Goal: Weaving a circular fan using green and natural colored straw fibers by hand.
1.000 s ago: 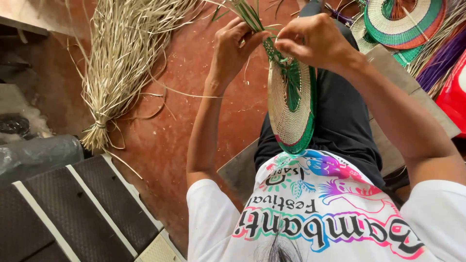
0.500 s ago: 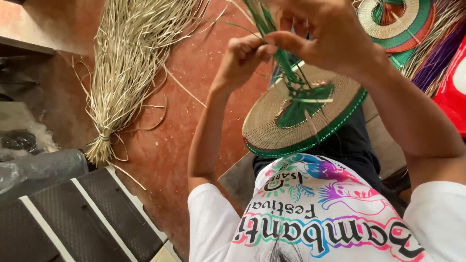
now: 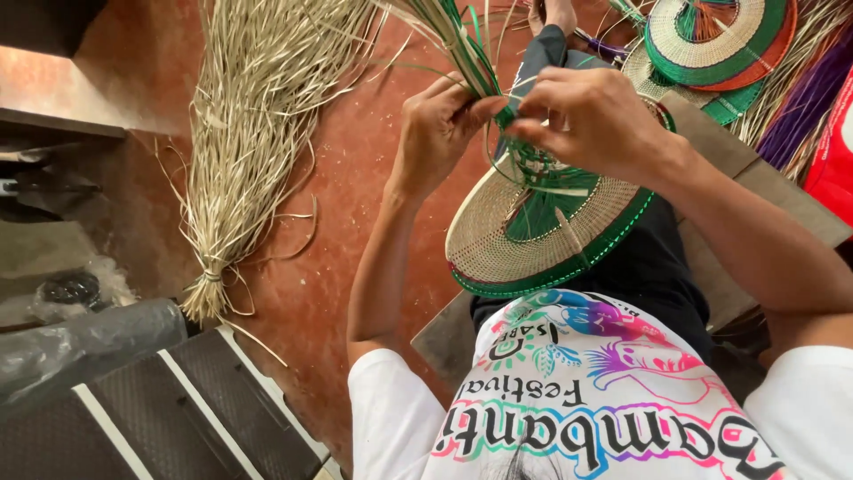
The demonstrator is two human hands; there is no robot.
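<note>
- A big tied bundle of pale dry straw [image 3: 249,151] lies on the red floor [image 3: 373,204], close enough to draw from
- The half-woven round fan [image 3: 533,240], tan with a green rim, rests on the person's lap, tilted up toward the hands
- Finished fans [image 3: 720,40] lie stacked at upper right
- The left hand [image 3: 435,133] is closed tight on the bunched green strands [image 3: 466,44], keeping them taut
- The right hand [image 3: 595,120] pinches a strand at the fan's centre

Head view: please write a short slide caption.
Both hands, left hand and right hand, pinch green strands above a half-woven round fan.
</note>
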